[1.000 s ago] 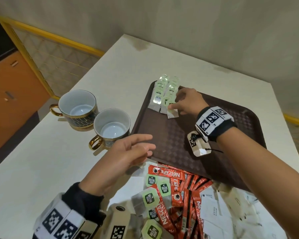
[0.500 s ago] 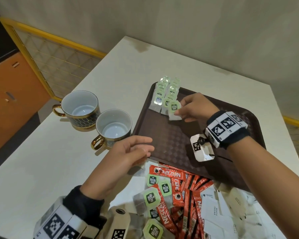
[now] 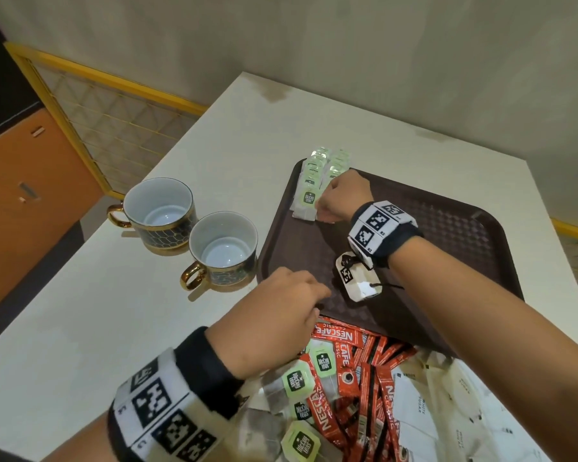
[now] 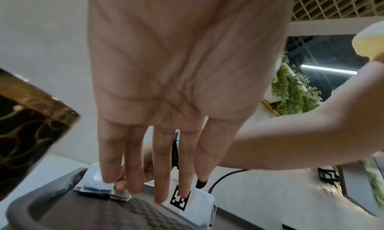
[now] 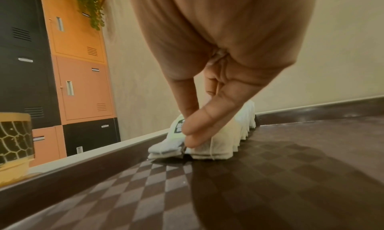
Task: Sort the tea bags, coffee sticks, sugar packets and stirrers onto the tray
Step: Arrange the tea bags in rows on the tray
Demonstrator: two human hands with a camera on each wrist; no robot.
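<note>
On the tray [image 3: 447, 228], far-left corner: tea bags [image 3: 309, 195] in two rows.
Right hand [image 3: 342, 198] now pinches the nearest bag's edge, having moved back to the rows; left hand [image 3: 281, 311], fingers straight and empty, has advanced over the tray's near rim from the unsorted pile [image 3: 364, 395].
</note>
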